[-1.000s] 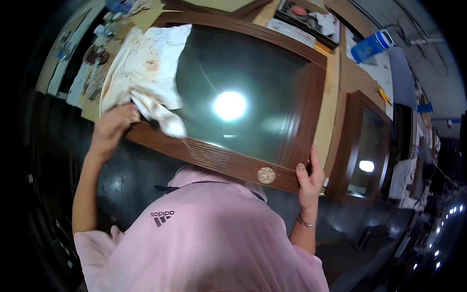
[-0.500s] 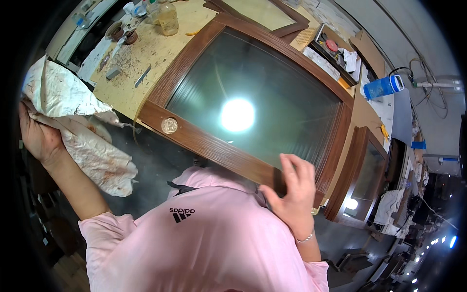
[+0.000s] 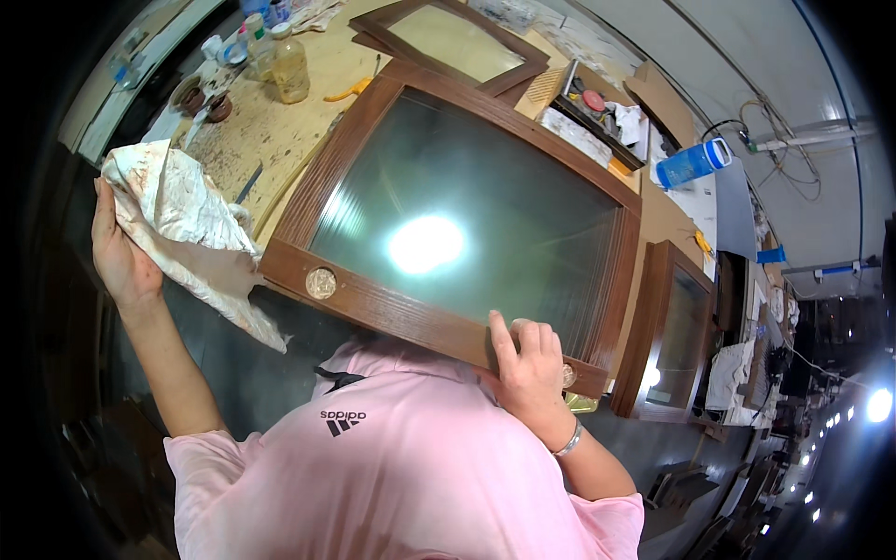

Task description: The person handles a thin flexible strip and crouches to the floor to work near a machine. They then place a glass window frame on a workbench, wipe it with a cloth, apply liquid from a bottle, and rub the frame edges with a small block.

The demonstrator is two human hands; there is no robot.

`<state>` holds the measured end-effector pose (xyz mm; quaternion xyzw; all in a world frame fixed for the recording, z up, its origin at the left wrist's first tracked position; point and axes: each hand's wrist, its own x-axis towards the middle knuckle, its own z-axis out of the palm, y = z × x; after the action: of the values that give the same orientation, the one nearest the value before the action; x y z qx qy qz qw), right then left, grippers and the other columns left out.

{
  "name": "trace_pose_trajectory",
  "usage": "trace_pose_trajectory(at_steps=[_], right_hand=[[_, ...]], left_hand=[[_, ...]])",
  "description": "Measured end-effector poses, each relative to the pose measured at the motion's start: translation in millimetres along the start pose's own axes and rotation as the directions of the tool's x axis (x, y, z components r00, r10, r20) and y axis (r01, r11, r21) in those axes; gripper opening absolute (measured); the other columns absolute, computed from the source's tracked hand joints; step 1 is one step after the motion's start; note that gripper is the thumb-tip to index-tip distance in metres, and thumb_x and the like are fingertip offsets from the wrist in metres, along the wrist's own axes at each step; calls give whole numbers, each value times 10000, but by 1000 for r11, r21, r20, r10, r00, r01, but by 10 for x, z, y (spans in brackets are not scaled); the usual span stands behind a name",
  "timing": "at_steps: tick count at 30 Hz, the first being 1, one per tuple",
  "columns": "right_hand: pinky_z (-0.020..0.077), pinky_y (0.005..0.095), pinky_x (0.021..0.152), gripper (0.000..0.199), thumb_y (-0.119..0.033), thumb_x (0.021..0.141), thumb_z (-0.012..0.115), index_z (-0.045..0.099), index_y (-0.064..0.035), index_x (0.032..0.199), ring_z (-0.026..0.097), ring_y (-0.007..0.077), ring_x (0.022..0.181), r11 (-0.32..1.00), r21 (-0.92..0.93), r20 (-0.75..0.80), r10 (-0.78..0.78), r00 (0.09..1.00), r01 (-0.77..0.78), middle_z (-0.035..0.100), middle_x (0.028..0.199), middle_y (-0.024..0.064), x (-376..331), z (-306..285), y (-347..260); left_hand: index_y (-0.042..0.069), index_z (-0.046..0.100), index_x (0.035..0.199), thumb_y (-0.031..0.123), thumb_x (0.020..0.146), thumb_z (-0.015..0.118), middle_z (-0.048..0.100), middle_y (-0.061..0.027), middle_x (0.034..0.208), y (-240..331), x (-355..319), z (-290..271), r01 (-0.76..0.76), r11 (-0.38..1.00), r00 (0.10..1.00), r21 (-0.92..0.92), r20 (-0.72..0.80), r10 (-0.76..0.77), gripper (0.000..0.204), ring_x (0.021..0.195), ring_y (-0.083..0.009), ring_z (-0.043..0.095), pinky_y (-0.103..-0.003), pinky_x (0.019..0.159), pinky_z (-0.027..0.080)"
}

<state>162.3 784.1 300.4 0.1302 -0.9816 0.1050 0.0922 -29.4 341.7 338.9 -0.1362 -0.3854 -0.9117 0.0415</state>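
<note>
A brown wooden-framed glass cabinet door (image 3: pixel 364 308) lies on the workbench right in front of me, its near edge against my body. My right hand (image 3: pixel 532 373) is on the near rail toward the right corner, index finger stretched toward the glass and the other fingers bent over the frame. Its thumb is mostly hidden at the edge. Out to the left, my left hand (image 3: pixel 128 261) is closed on a crumpled white cloth (image 3: pixel 191 210) with brownish stains. The cloth hangs down beside the door's left corner. A round clear disc (image 3: pixel 321 283) sits on the near rail.
Bottles (image 3: pixel 290 70) and small brown pots (image 3: pixel 219 107) stand at the back left of the stained bench (image 3: pixel 327 47). Another framed panel (image 3: pixel 448 47) lies behind the door. To the right are a tool tray (image 3: pixel 597 110), a blue bottle (image 3: pixel 691 165) and a second door (image 3: pixel 653 327).
My left hand has come inward with the cloth, closer to the door's left corner. My right hand has moved slightly left along the near rail, its fingers more bent. The whole view has shifted.
</note>
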Motion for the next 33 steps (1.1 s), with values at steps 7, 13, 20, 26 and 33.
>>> trace_pose_trajectory(at_steps=[7,13,20,26,33], right_hand=[[440,385,636,579,-16,604,678,583,-20,1175,519,276,762,998,28,-30,-60,998,60,504,889,116,-161,-65,5],[465,363,607,598,-6,532,718,636,-13,1124,547,268,731,995,11,-10,-102,995,102,548,873,112,-54,-846,-38],[431,323,490,306,84,630,642,644,20,929,548,230,574,947,-259,-321,-272,907,192,584,724,112,584,-1977,257],[506,203,618,206,-15,803,709,656,92,970,624,104,684,987,140,-511,0,860,83,674,814,72,1200,-2515,655],[457,170,585,231,-90,794,721,667,76,945,590,77,635,884,460,-166,174,971,-80,642,773,53,1630,-2663,1189]], left_hand=[[-4,561,1238,269,1017,452,613,-134,1237,-115,180,-431,117,990,989,-77,-83,-124,367,1129,-243,592,-401,1009,445],[9,532,1290,304,1015,453,575,-143,1300,-354,321,-642,139,988,898,-67,-412,-155,411,1176,-257,564,-424,1027,430],[8,550,1253,276,1003,488,614,-133,1223,-466,325,-612,229,963,948,-143,-192,-254,371,1138,-274,583,-437,1023,427],[7,546,1264,268,1012,465,589,-142,1271,-521,63,-580,193,967,962,-165,-160,-219,371,1167,-273,569,-439,1038,420],[14,547,1267,278,1015,460,596,-126,1266,-491,-233,-904,135,980,955,-146,-245,-168,375,1150,-262,580,-428,1015,439]])
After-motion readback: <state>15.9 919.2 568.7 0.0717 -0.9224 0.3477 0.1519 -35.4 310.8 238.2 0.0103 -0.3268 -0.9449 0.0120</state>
